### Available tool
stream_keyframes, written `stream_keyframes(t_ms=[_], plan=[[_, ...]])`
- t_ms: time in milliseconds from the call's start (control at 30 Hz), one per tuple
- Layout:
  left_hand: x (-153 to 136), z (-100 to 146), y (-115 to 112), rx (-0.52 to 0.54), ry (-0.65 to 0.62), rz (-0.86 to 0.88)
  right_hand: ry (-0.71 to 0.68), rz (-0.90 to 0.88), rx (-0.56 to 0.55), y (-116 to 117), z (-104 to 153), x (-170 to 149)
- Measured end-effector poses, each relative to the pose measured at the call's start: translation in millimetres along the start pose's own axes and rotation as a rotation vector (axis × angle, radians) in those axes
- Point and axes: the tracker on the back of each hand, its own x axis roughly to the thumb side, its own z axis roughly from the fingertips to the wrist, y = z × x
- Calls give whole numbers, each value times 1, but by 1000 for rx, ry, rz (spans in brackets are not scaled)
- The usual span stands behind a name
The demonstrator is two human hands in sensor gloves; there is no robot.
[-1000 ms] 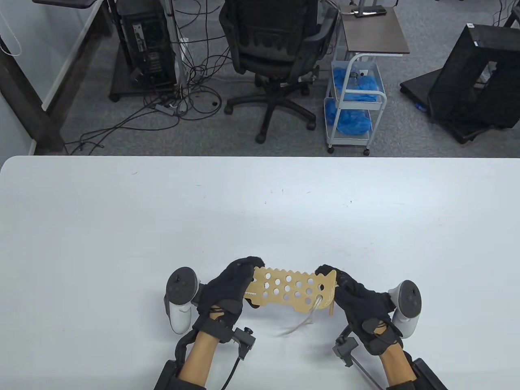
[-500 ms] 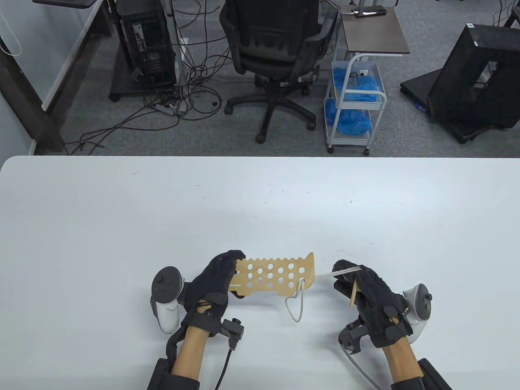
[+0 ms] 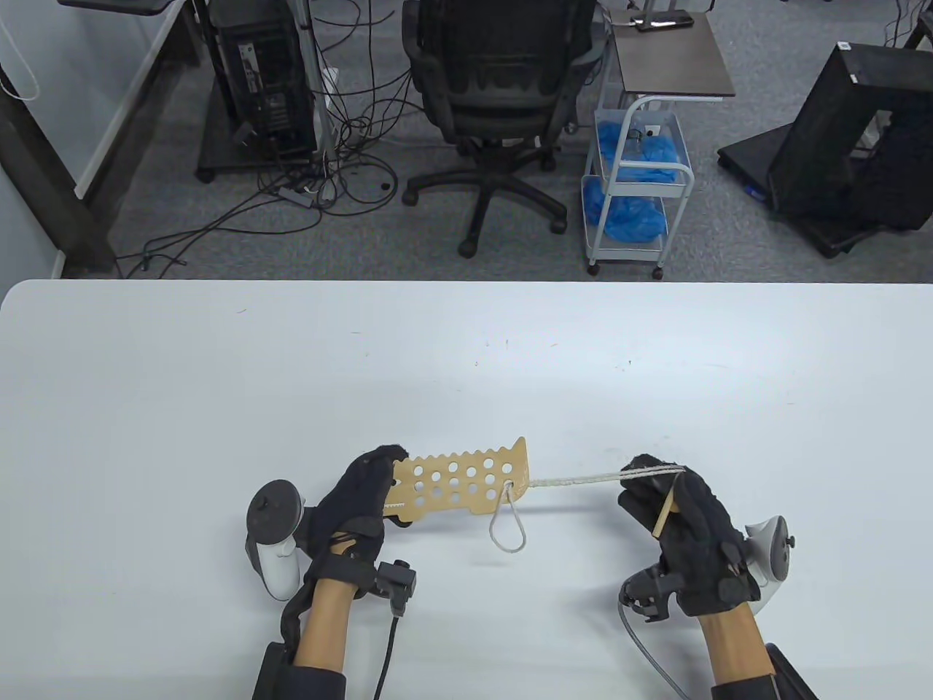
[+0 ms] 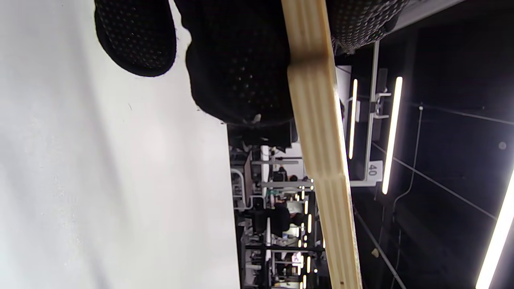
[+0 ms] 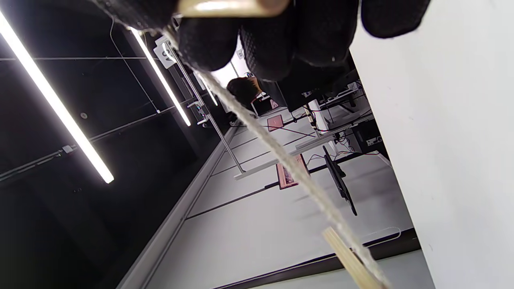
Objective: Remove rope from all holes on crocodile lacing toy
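We are gripping the flat tan wooden crocodile board in our left hand while our right hand, pinching the pale braided rope taut, risks snagging its slack loop.

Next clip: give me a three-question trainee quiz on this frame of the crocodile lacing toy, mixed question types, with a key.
1. True or false: the rope is fully out of the crocodile board.
2. Which hand pulls the rope? A) left hand B) right hand
3. Fill in: between board and right hand the rope runs ____, while a slack ____ hangs below the board's right end.

Key:
1. False; it passes through a hole near the board's right end.
2. B; the left hand grips the board's other end.
3. taut; loop.
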Motion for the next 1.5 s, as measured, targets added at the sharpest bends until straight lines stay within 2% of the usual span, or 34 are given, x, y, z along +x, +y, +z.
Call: stream_keyframes(t_ms=[467, 767, 1400, 1500], plan=[[-5, -1, 7, 19, 21, 6, -40, -167, -68, -17, -1, 7], [-7, -1, 11, 39, 35, 1, -79, -182, -77, -24, -2, 11], [-10, 2, 25, 175, 72, -129, -110, -210, -73, -29, -3, 12], [-8, 3, 27, 226, 84, -220, -109, -199, -74, -30, -3, 11]])
